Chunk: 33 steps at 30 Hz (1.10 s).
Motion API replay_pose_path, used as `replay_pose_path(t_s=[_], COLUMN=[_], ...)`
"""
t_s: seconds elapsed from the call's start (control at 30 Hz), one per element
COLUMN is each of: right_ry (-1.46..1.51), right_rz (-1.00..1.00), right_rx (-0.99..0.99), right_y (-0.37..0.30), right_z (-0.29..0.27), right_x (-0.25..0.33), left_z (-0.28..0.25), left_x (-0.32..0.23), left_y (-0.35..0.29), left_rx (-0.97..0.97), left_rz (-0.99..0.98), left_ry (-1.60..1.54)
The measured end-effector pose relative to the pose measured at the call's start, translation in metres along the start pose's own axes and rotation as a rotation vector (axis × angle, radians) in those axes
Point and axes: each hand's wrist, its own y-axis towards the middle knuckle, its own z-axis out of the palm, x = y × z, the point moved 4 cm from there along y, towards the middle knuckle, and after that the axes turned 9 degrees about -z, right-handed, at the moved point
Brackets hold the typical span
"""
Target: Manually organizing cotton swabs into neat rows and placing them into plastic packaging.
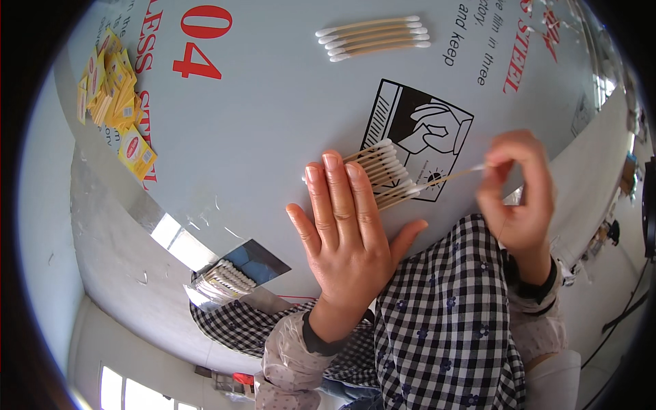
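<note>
My left hand (348, 232) lies flat, fingers stretched out, over a row of cotton swabs (376, 167) on the grey table. The swabs lie side by side, and their white tips show to the right of my fingers; most of their left ends are hidden. To the right, my right hand (517, 195) is raised and somewhat blurred, its thumb and forefinger pinched on the end of a single cotton swab (456, 175). That swab slants down and left, its other tip close to the row.
A small group of cotton swabs (374, 39) lies at the far middle of the table (266, 130). Yellow packets (113, 85) are heaped at the far left. Near the left front edge sits a clear pack of swabs (225, 280) by a dark blue patch (256, 263).
</note>
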Motion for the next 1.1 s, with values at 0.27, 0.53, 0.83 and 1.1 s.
replay_pose_path(t_s=[0.27,0.53,0.83,1.1], right_ry=[-0.531,-0.418,-0.218,-0.182], right_rz=[0.441,-0.026,-0.321,-0.307], right_rx=[0.143,0.045,-0.008,0.126], right_y=[-0.086,-0.006,0.082,0.089], right_z=[-0.116,-0.06,0.015,0.029], right_x=[-0.043,-0.021,-0.006,0.0], left_z=[0.0,-0.012,-0.01,-0.012], left_x=[0.001,0.017,0.028,0.041], left_y=[0.0,-0.006,0.0,-0.006], left_rx=[-0.135,-0.163,-0.054,-0.195], left_rz=[0.018,0.148,0.077,0.051], left_ry=[-0.126,-0.255,-0.229,-0.657])
